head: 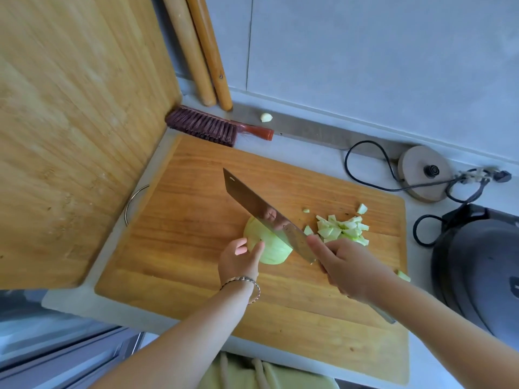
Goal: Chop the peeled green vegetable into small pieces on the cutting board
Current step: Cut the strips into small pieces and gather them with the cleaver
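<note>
A pale green peeled vegetable half (271, 248) lies on the wooden cutting board (179, 248), near its middle. My left hand (241, 256) rests on the vegetable's near left side, fingers on it. My right hand (345, 268) grips the handle of a cleaver (264, 211). Its wide blade slants up to the left, with its edge on the vegetable's right side. A heap of small cut green pieces (342, 228) sits to the right of the blade, with a few stray bits around it.
A second large wooden board (70, 122) leans upright on the left. A brush (207, 125), two wooden rolling pins (196, 51) and a garlic clove (266, 117) lie at the back. A kettle base (424, 172) with cord and a dark cooker (483, 270) stand right.
</note>
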Available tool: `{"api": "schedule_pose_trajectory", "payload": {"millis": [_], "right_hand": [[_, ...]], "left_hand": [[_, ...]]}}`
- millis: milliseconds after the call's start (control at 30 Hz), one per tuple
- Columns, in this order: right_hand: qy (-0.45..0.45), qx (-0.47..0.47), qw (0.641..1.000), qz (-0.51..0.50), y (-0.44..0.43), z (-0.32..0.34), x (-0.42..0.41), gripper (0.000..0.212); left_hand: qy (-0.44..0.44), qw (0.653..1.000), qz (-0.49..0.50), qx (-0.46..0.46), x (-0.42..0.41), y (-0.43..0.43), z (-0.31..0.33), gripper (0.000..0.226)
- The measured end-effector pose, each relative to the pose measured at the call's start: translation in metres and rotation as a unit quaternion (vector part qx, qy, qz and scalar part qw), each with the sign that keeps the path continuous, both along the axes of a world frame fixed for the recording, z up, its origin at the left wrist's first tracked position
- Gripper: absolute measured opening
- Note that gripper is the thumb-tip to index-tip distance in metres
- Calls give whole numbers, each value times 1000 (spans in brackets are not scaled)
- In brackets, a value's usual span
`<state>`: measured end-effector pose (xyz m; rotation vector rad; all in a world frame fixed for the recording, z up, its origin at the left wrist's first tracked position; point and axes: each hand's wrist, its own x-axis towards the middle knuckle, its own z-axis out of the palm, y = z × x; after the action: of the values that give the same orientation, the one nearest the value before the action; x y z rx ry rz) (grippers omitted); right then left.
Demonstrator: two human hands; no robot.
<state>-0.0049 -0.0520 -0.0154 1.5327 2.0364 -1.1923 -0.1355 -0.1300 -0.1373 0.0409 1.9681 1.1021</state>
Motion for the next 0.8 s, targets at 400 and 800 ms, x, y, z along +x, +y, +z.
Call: {"api": "schedule_pose_trajectory", "payload": {"millis": [400, 800], "right_hand": [[-24, -12, 1000, 13, -5, -10, -11, 56], [-76, -30, 996, 45, 2, -12, 6, 59]], "left_hand": [[-19, 999, 29, -16, 2, 4, 0, 45], [-5, 1000, 16, -25, 0, 5, 1, 45]]}}
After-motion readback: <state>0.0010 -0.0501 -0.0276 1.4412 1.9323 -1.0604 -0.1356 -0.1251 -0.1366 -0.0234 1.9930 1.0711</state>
